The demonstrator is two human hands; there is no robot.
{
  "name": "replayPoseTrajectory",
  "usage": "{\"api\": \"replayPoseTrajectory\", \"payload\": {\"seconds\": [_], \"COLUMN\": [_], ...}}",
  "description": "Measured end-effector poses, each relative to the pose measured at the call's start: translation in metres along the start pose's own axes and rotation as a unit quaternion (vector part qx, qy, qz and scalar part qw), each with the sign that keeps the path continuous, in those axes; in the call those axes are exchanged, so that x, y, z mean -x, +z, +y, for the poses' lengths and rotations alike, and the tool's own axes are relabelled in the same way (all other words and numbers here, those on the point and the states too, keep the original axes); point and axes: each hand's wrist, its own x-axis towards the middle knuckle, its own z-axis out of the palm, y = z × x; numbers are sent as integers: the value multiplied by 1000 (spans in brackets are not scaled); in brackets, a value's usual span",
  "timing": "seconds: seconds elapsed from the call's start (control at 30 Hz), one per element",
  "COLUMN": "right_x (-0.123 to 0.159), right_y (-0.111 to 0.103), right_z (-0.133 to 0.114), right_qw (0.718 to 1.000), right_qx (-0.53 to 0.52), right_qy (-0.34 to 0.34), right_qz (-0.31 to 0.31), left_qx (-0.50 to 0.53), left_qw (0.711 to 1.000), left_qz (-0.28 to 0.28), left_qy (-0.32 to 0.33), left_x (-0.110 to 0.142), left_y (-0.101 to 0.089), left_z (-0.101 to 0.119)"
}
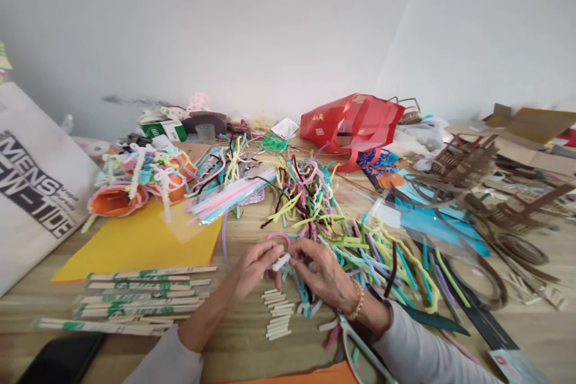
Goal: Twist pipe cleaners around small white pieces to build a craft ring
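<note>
Both hands meet over the middle of the table. My left hand pinches a short white fuzzy piece between thumb and fingertips. Close on its right, my right hand has thumb and forefinger pressed together at the end of that piece; I cannot tell whether it grips the same piece. A pink pipe cleaner curves up in a loop just behind the fingertips, its ends hidden by them. Below the hands lie several short cut wooden sticks in a stacked column. Scissors rest under the right forearm.
Tangled coloured pipe cleaners spread behind and right. Wrapped chopsticks lie left, by yellow sheets and a black phone. A red bag sits at the back; woven baskets stand right and a white bag far left.
</note>
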Motion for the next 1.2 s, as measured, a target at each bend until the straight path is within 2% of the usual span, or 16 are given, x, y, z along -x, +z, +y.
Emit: {"api": "replayPoseTrajectory", "payload": {"seconds": [0.07, 0.13, 0.27, 0.37, 0.43, 0.53, 0.63, 0.9, 1.2], "right_x": [-2, -4, -9, -10, -9, -7, -6, -7, -6], "right_y": [-1, -2, -5, -6, -6, -5, -5, -3, -1], "right_z": [1, 4, 12, 14, 13, 10, 8, 13, 16], "right_qw": [998, 983, 917, 879, 870, 872, 879, 905, 908], "right_qx": [-52, -151, -340, -400, -406, -392, -374, -325, -312], "right_qy": [40, 101, 211, 258, 272, 274, 265, 243, 246], "right_qz": [6, 10, 5, -30, -61, -105, -132, -131, -130], "left_qx": [9, 21, 17, -19, -42, -45, -9, -36, -12], "left_qw": [1000, 999, 998, 994, 992, 991, 993, 992, 996], "left_qz": [18, 38, 58, 82, 80, 81, 97, 117, 61], "left_qy": [-10, -12, 34, 76, 84, 96, 70, 36, 65], "left_x": [0, 0, 1, 3, 3, -1, -4, -3, -6], "left_y": [-1, -3, -3, 1, 2, -1, -6, -8, -5], "left_z": [1, 2, 6, 6, 2, -6, -12, -12, -18]}}
